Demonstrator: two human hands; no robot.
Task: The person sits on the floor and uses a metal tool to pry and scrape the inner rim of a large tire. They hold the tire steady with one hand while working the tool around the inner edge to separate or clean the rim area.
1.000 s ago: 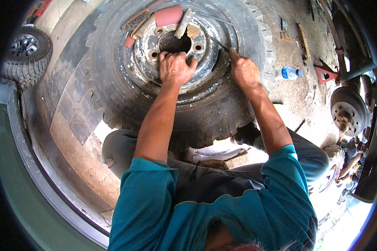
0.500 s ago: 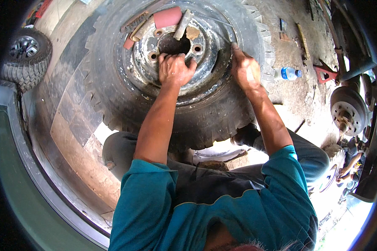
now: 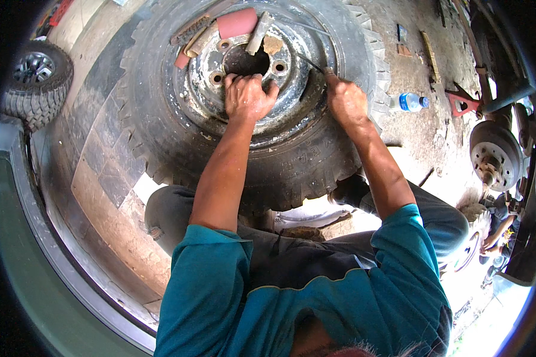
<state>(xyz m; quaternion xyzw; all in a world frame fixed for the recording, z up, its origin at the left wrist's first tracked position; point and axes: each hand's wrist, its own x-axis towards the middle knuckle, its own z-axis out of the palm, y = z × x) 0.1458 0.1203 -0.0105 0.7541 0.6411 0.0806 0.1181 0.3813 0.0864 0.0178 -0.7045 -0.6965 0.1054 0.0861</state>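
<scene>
A big worn tire lies flat before me, around a rusty, paint-flecked steel wheel rim. My left hand is closed over the near edge of the rim's centre hole, its fingertips hidden inside. In my right fist is a thin dark rod-like tool, which points up and left onto the rim's right side. Its handle is mostly hidden by the fingers. On the rim's far part rest a wire brush, a red sheet of what looks like sandpaper, a pale rolled piece and a tan chunk.
Another thin rod lies across the far right of the rim. To the right are a water bottle, a red stand and a brake disc. A mounted wheel lies at the far left, beyond a vehicle panel.
My right hand has shifted slightly left, and the tool in it has swung lower, toward the rim's centre. My left hand keeps its hold on the rim.
</scene>
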